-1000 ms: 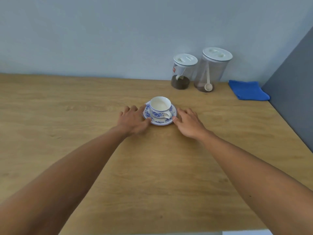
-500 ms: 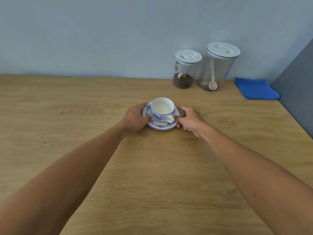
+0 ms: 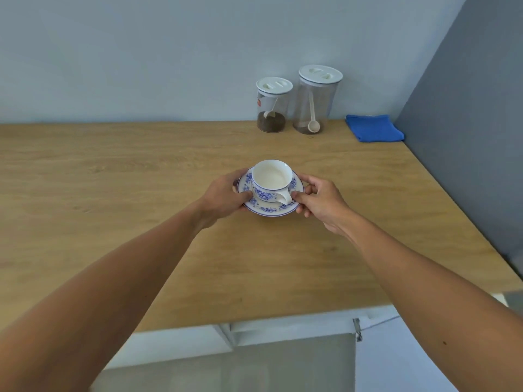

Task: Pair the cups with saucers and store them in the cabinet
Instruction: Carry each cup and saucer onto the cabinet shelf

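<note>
One cup (image 3: pixel 272 176) sits upright on one blue-flowered saucer (image 3: pixel 268 209) near the middle of the wooden counter (image 3: pixel 141 171), its handle turned toward about five o'clock. The left hand (image 3: pixel 223 198) is closed on the saucer's rim at nine o'clock, thumb on top and fingers tucked beneath; the right hand (image 3: pixel 319 200) pinches the rim at three o'clock in the same way. Whether the saucer is just clear of the wood or resting on it cannot be told for certain.

Pairing looks done for this set, as I judge it: cup on saucer, both hands carrying. What is left is the storing. No other cups or saucers show on the counter, so this may be the last pair, though others could lie out of sight.

Farther out, at about one o'clock by the wall, stand a short coffee canister (image 3: pixel 272 106) and a taller clear canister (image 3: pixel 317 100) with a scoop inside, and beside them at two o'clock a folded blue cloth (image 3: pixel 373 128). Below the counter's near edge, an open grey cabinet door (image 3: pixel 240 363) with a hinge (image 3: pixel 357 329) shows.

Against half a second ago, the hands have closed more fully around the rim, the set sits nearer the person, and the view has dropped back so the counter's front edge and the cabinet now appear.
</note>
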`<state>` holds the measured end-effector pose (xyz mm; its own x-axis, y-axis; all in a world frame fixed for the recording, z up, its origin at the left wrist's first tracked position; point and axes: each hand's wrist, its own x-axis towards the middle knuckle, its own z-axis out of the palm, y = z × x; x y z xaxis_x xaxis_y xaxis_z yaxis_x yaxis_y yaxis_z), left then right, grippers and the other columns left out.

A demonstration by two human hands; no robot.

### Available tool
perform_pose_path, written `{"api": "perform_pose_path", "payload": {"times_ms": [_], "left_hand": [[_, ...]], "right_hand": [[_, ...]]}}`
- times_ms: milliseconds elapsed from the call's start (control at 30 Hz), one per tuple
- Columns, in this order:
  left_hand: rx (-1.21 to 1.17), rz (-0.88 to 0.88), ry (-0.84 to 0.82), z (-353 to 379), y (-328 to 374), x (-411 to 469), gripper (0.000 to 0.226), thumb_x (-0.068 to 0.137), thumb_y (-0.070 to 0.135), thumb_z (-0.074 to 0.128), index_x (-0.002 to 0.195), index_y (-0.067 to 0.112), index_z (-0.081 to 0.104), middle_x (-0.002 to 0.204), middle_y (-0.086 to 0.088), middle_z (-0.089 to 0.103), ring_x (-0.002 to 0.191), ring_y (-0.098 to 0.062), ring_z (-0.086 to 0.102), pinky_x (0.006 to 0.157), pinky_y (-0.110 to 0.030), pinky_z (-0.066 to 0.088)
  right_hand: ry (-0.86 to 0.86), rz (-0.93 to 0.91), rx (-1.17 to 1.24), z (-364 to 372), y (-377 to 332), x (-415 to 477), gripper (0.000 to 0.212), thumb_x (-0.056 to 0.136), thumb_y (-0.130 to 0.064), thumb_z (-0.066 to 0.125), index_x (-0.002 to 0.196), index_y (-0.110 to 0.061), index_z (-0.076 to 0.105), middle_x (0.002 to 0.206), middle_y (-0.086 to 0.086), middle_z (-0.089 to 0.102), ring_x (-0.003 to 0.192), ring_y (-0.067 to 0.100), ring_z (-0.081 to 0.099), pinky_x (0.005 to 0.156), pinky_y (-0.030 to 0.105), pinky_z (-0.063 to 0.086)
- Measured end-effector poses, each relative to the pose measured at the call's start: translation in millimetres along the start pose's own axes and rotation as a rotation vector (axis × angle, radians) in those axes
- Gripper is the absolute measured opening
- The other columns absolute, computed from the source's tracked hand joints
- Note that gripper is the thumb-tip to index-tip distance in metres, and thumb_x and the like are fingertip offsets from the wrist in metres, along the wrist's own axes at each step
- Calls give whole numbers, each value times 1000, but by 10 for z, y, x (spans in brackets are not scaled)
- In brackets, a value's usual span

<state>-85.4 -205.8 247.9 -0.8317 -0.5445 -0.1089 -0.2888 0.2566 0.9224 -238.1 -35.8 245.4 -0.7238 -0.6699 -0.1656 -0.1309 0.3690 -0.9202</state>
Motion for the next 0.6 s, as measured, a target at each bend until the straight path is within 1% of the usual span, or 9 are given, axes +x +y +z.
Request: {"api": "perform_pose_path", "payload": {"times_ms": [200,367,467,600], "left_hand": [[-32,21,-58,507,208,-858,53,90,3,62,137,26,55,97,0,55,79,-12,63,70,-25,59],[-62,26,-90,921,251,-1646,51,91,3,62,137,25,55,91,5,55,78,-9,62,67,-21,57],[-110,23,-97,1159,170,-2100,51,90,0,62,136,23,56,90,4,54,85,-12,63,76,-28,61],[-134,5,-111,1382,-60,-2533,53,89,0,62,135,25,57,96,6,62,93,-17,66,81,-39,61]], "right_hand": [[41,16,23,-358,204,-1063,50,89,-3,70,136,-15,57,67,3,50,50,15,62,46,23,45],[66,35,29,-523,442,-1949,48,89,-2,69,134,-14,59,61,-2,56,47,11,61,46,21,47],[72,50,26,-557,632,-2413,47,89,-2,69,134,-12,59,55,-6,58,47,12,60,45,21,47],[57,67,30,-514,901,-2907,51,90,-3,68,138,-15,55,61,-3,56,50,12,62,50,22,49]]}}
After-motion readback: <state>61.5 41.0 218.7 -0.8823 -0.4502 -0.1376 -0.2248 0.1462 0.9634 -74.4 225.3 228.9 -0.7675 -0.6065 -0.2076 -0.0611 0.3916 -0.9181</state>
